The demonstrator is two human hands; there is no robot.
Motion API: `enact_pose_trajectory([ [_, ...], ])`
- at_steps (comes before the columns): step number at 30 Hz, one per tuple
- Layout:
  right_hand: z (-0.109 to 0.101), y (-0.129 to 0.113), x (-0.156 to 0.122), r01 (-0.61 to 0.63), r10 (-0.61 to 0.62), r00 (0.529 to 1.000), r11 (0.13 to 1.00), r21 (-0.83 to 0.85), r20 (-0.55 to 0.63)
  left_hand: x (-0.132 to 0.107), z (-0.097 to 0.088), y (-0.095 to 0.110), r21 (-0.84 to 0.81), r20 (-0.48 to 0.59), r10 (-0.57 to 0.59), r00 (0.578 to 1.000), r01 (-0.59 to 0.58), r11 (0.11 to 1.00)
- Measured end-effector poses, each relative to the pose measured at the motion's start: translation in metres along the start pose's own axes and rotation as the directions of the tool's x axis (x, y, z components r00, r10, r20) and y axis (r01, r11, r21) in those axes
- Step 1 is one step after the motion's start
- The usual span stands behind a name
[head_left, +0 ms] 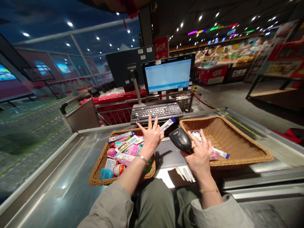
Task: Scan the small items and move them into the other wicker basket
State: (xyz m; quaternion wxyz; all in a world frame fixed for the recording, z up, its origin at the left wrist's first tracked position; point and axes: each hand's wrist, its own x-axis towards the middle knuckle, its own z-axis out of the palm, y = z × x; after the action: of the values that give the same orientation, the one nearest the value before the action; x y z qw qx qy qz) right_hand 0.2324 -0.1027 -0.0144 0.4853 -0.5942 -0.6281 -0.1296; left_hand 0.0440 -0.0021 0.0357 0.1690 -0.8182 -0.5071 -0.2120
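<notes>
My left hand (pixel 150 136) is raised over the left wicker basket (pixel 97 172), fingers spread, pinching a long white and purple packet (pixel 167 123) that points toward the scanner. My right hand (pixel 199 153) grips a black handheld barcode scanner (pixel 180 138) between the two baskets. The left basket holds several colourful small packets and tubes (pixel 123 148). The right wicker basket (pixel 239 142) holds a few packets (pixel 220 153) near its left rim, just behind my right hand.
A keyboard (pixel 156 111) and a lit monitor (pixel 168 75) stand behind the baskets on the steel checkout counter (pixel 59 190). A shopping cart with red crates (pixel 118 104) sits behind the counter. Store shelves and displays (pixel 228 60) fill the right background.
</notes>
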Motion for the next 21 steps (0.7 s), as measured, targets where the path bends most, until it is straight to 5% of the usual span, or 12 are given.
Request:
enact_pose_trajectory([
  [10,-0.001,0.002,0.0,-0.003,0.003,1.0,1.0,0.009,0.003,0.004,0.001,0.004,-0.008,-0.018,0.012,1.0,-0.012,1.0],
  [21,-0.016,0.021,0.013,-0.128,0.142,0.977,0.987,0.092,-0.162,0.024,0.011,0.028,0.067,-0.114,0.124,0.986,-0.117,0.991],
])
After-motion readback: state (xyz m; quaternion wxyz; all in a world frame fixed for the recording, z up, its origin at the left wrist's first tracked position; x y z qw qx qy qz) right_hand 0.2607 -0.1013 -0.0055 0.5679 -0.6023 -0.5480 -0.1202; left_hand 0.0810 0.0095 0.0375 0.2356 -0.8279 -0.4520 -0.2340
